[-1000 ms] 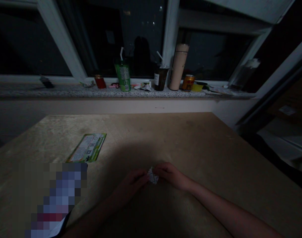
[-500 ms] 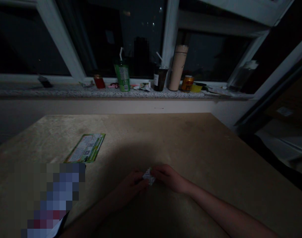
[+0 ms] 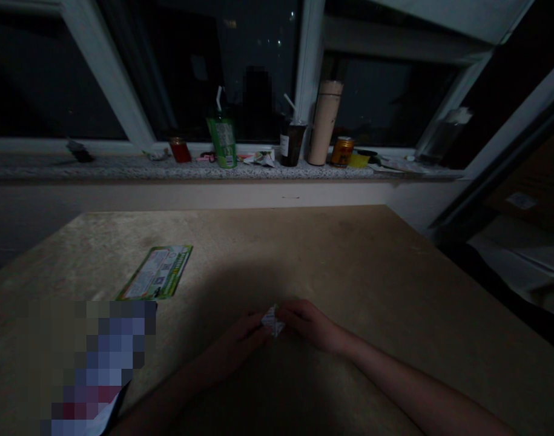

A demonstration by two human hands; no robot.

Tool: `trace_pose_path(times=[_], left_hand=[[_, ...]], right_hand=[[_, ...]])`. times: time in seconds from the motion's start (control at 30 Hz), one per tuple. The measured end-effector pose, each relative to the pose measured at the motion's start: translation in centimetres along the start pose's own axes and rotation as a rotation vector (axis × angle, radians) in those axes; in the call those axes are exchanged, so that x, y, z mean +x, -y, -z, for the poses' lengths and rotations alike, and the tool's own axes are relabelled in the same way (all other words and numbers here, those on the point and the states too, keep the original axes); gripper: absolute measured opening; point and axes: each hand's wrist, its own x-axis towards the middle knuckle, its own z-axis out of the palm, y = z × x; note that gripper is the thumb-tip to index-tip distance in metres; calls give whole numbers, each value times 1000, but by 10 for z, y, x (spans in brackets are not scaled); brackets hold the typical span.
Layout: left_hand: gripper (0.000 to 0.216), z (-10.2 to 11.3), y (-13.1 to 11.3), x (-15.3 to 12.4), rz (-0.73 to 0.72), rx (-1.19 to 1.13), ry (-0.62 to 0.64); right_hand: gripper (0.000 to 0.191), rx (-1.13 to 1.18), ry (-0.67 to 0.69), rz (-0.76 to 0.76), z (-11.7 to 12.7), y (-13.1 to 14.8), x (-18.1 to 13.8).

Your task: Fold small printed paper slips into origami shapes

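A small folded piece of printed paper (image 3: 272,321), whitish and diamond-shaped, is held between my two hands just above or on the tabletop. My left hand (image 3: 243,339) grips its left corner with closed fingers. On the other side, my right hand (image 3: 310,324) pinches the right edge between thumb and fingers. The light is dim, so the print and the folds cannot be made out in detail.
A green printed sheet (image 3: 156,272) lies on the wooden table (image 3: 349,260) at left, above a blurred-out device (image 3: 108,357). Along the stone windowsill (image 3: 140,172) stand a green cup (image 3: 224,142), a dark cup (image 3: 291,145), a beige bottle (image 3: 324,124) and a gold can (image 3: 342,151).
Both hands keep their hold on the folded paper, with barely any movement. The whole view has shifted very slightly.
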Motion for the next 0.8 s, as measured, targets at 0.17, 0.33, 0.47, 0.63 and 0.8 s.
trace_pose_path(times=[0.17,0.33,0.47,0.63,0.8], left_hand=[[31,1,-1,0,-17,-1,18],[32,-2,0,-2,-29,12,4],[32,-7,1,-1,-72,33,-69],[29,-9,-5,6,-107,67,-161],[29,-5,-6,9,-128,88,-170]], right_hand=[[51,8,2,8,0,1,-1],[52,9,2,-7,2,2,0],[51,-5,4,29,2,1,0],[49,-17,25,54,0,0,-1],[40,14,67,77,0,-1,-4]])
